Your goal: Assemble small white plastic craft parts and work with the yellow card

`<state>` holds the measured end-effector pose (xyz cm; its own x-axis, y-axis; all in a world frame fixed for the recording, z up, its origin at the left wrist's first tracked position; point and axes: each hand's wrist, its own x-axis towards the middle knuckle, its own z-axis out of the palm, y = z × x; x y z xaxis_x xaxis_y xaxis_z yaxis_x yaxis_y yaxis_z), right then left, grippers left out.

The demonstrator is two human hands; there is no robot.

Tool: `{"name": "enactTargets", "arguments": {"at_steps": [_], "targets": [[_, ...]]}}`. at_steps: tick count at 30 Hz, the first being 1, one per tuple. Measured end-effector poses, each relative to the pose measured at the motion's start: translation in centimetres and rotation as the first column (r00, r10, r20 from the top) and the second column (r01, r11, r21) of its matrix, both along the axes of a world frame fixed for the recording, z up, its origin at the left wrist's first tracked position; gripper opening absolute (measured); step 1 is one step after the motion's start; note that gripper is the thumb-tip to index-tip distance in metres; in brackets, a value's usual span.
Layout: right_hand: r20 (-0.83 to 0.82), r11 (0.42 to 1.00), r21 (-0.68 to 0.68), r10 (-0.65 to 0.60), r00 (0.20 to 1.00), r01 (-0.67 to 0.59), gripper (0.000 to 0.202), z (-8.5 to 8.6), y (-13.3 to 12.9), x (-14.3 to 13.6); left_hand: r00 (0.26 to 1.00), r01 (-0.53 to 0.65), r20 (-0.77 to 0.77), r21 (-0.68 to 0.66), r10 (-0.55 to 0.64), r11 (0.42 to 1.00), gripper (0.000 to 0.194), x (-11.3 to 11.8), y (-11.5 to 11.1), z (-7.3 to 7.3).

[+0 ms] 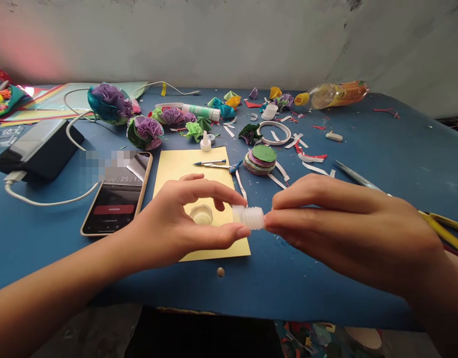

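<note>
My left hand pinches a small translucent white plastic piece with a threaded neck between thumb and fingers. From the other side, the closed fingertips of my right hand meet the end of that neck. Whether they grip a smaller part there is hidden. Inside the curve of my left hand shows a round, pale, dish-like form; I cannot tell if it joins the threaded piece. Below is a sheet of yellow paper. At its far edge stands a white nozzle cap, with a blue-jointed compass nearer.
A phone and a cabled black box lie left. Behind are folded-paper balls, a glue stick, a tape ring, a disc stack and a bottle. Yellow-handled scissors lie right.
</note>
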<state>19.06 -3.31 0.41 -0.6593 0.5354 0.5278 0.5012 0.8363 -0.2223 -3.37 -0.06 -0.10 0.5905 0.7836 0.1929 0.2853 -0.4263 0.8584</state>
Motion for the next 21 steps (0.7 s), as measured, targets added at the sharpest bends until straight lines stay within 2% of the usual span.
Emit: {"name": "enactTargets", "arguments": {"at_steps": [7,13,21], "targets": [[0.022,0.995,-0.092,0.05,0.998,-0.048,0.009,-0.14,0.33,-0.17,0.999,0.017,-0.051,0.1,-0.012,0.995,0.018,-0.06,0.14,-0.27],[-0.007,0.997,0.056,-0.051,0.999,0.052,0.008,-0.15,0.12,-0.69,0.999,-0.013,-0.043,0.067,0.016,0.998,0.019,0.08,-0.17,-0.04],[-0.037,0.985,0.103,-0.133,0.99,0.137,0.009,-0.21,-0.28,-0.89,1.0,-0.018,0.021,-0.004,0.018,1.0,0.019,0.14,-0.04,0.01]]}}
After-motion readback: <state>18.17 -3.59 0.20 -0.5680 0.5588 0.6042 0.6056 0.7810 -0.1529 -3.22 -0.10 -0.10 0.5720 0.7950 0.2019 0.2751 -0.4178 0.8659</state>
